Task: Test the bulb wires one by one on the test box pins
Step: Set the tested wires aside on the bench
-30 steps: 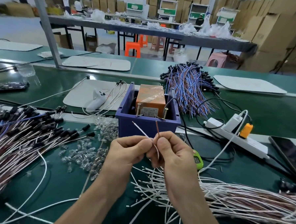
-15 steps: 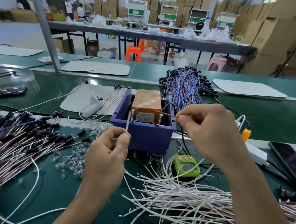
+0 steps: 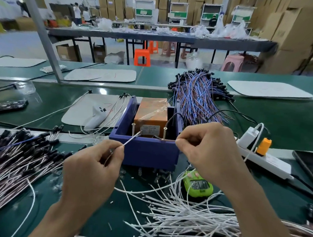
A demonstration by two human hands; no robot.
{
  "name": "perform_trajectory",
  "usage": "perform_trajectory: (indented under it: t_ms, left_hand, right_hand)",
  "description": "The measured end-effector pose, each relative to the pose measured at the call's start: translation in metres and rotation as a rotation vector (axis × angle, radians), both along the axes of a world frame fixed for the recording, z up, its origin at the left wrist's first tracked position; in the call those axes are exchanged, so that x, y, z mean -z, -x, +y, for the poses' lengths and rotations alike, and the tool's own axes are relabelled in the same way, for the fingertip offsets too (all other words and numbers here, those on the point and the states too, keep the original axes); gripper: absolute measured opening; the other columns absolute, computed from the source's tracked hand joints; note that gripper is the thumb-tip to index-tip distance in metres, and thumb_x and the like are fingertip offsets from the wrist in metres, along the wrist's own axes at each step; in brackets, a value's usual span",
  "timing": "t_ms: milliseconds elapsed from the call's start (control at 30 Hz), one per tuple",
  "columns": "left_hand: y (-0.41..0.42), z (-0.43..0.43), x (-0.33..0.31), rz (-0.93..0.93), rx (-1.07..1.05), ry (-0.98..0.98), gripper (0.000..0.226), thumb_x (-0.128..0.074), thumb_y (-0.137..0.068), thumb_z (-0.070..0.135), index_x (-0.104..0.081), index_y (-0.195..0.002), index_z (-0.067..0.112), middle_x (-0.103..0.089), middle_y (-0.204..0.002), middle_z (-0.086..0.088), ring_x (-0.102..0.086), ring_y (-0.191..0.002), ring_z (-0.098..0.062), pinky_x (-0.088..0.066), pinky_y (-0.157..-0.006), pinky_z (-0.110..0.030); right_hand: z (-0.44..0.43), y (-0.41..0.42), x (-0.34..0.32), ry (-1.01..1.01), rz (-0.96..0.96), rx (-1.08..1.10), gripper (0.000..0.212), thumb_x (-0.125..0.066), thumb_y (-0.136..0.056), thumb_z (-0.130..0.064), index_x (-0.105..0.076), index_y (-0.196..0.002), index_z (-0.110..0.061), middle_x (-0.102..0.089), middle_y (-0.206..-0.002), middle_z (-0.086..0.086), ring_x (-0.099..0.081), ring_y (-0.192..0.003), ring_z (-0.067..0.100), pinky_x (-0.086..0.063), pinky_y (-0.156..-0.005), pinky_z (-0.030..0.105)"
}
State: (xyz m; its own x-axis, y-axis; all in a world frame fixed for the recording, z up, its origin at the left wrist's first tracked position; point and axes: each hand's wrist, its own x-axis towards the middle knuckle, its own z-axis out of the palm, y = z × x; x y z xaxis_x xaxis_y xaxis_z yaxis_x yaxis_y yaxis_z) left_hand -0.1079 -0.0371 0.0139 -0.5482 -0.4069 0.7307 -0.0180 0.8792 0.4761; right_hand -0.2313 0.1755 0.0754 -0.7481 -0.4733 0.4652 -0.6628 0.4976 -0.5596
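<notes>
Leads now reach both pins (image 3: pixel 133 130) | your left hand (image 3: pixel 93 169) pinches white lead (image 3: pixel 130 141), right hand (image 3: pixel 204 150) pinches brown lead (image 3: pixel 170 140) | test likely underway.

No text can be read clearly. The white label (image 3: pixel 150 130) on the orange block (image 3: pixel 150 110) inside the blue box (image 3: pixel 150 151) carries small printed lines, too blurred to make out. The green timer (image 3: pixel 197 186) shows dark digits, also blurred. Red pen marks on the white mat (image 3: pixel 80 112) form no readable word.
</notes>
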Motion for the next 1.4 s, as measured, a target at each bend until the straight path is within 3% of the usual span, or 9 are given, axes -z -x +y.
perform_trajectory:
  t_ms: [67,133,267,567,800,1267,1400]
  left_hand:
    - [-0.001,-0.001,0.002,0.009,-0.009,-0.129,0.010,-0.064,-0.086,0.043,-0.066,-0.095,0.040,-0.062,-0.059,0.016,-0.061,-0.069,-0.001,-0.039,-0.060,-0.004]
    - [-0.002,-0.001,0.007,0.020,0.002,-0.204,0.010,-0.064,-0.084,0.043,-0.066,-0.094,0.045,-0.066,-0.073,0.024,-0.061,-0.064,-0.001,-0.039,-0.055,-0.005]
    - [-0.003,-0.003,0.014,0.018,-0.011,-0.262,0.012,-0.067,-0.084,0.036,-0.069,-0.093,0.043,-0.067,-0.069,0.023,-0.062,-0.061,-0.002,-0.039,-0.052,-0.005]
    - [0.003,-0.006,0.020,0.032,0.031,-0.302,0.009,-0.064,-0.087,0.040,-0.071,-0.092,0.040,-0.064,-0.062,0.010,-0.057,-0.052,-0.013,-0.044,-0.049,-0.026]
    - [0.007,-0.002,0.019,0.053,0.028,-0.293,0.007,-0.064,-0.087,0.039,-0.069,-0.090,0.042,-0.064,-0.066,0.015,-0.057,-0.055,-0.009,-0.037,-0.051,-0.009]
    - [0.007,0.002,0.018,0.067,0.054,-0.263,0.007,-0.065,-0.087,0.037,-0.069,-0.088,0.044,-0.062,-0.064,0.018,-0.053,-0.051,-0.003,-0.034,-0.051,-0.004]
    - [0.006,0.001,0.019,0.061,0.058,-0.267,0.006,-0.065,-0.088,0.038,-0.070,-0.089,0.043,-0.062,-0.063,0.015,-0.053,-0.051,-0.006,-0.035,-0.050,-0.007]
  right_hand:
    - [0.001,0.001,0.001,0.037,-0.004,-0.018,0.015,-0.079,-0.082,-0.023,-0.075,-0.069,-0.028,-0.062,-0.055,-0.018,-0.057,-0.050,0.007,-0.037,-0.049,0.011]
    - [0.003,0.001,0.002,0.060,-0.002,-0.021,0.017,-0.079,-0.082,-0.020,-0.075,-0.068,-0.028,-0.061,-0.054,-0.019,-0.058,-0.050,0.005,-0.038,-0.050,0.010]
    - [0.005,0.003,0.003,0.087,-0.010,-0.020,0.018,-0.080,-0.082,-0.017,-0.076,-0.067,-0.027,-0.062,-0.054,-0.018,-0.058,-0.049,0.002,-0.037,-0.049,0.007]
    - [0.003,0.004,0.006,0.087,-0.034,-0.029,0.020,-0.079,-0.082,-0.017,-0.075,-0.065,-0.027,-0.063,-0.053,-0.014,-0.055,-0.045,0.004,-0.035,-0.046,0.007]
    - [0.002,0.002,0.007,0.139,-0.052,-0.019,0.025,-0.079,-0.083,-0.014,-0.073,-0.063,-0.028,-0.059,-0.049,-0.015,-0.050,-0.039,0.002,-0.034,-0.038,0.005]
    - [0.002,0.001,0.009,0.147,-0.056,-0.020,0.026,-0.077,-0.085,-0.014,-0.072,-0.062,-0.025,-0.057,-0.046,-0.015,-0.047,-0.034,0.003,-0.032,-0.035,0.006]
    - [0.000,0.001,0.011,0.112,-0.014,0.015,0.023,-0.078,-0.083,-0.015,-0.072,-0.063,-0.024,-0.058,-0.049,-0.017,-0.050,-0.041,0.003,-0.032,-0.043,0.005]
